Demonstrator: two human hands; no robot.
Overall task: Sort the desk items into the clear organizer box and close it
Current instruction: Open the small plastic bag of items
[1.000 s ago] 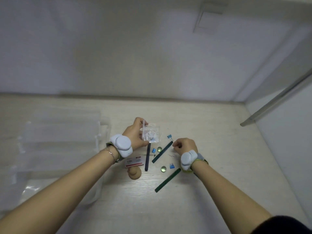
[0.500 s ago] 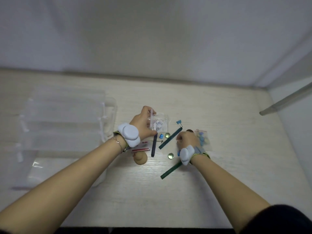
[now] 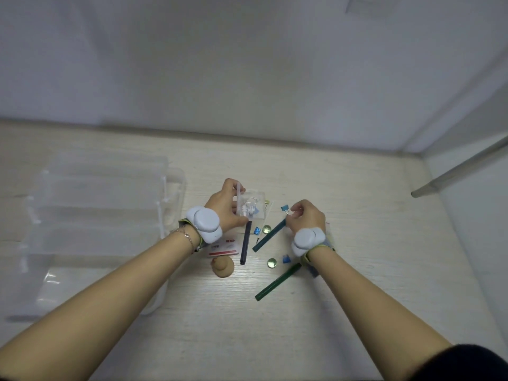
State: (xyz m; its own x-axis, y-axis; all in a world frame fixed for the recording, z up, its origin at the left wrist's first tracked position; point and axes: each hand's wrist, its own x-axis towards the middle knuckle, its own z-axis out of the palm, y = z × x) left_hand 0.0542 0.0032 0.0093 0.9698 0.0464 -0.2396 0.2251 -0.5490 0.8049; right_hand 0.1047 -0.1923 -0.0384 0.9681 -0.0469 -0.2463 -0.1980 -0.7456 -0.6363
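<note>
**Small box steadied while a clip was picked**

The left hand (image 3: pixel 224 206) gripped a small clear box (image 3: pixel 251 204), apparently to keep it steady for loading. At its 3 o'clock, the right hand (image 3: pixel 306 217) pinched a blue binder clip (image 3: pixel 285 208), fingers curled. The large clear organizer box (image 3: pixel 104 215) lay open on the tabletop (image 3: pixel 357 270) at 9 o'clock, well apart, while pens and beads remained loose

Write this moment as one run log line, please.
left hand: holds small clear box | right hand: pinches blue clip | organizer: open, left side | pens, beads: on desk
</note>
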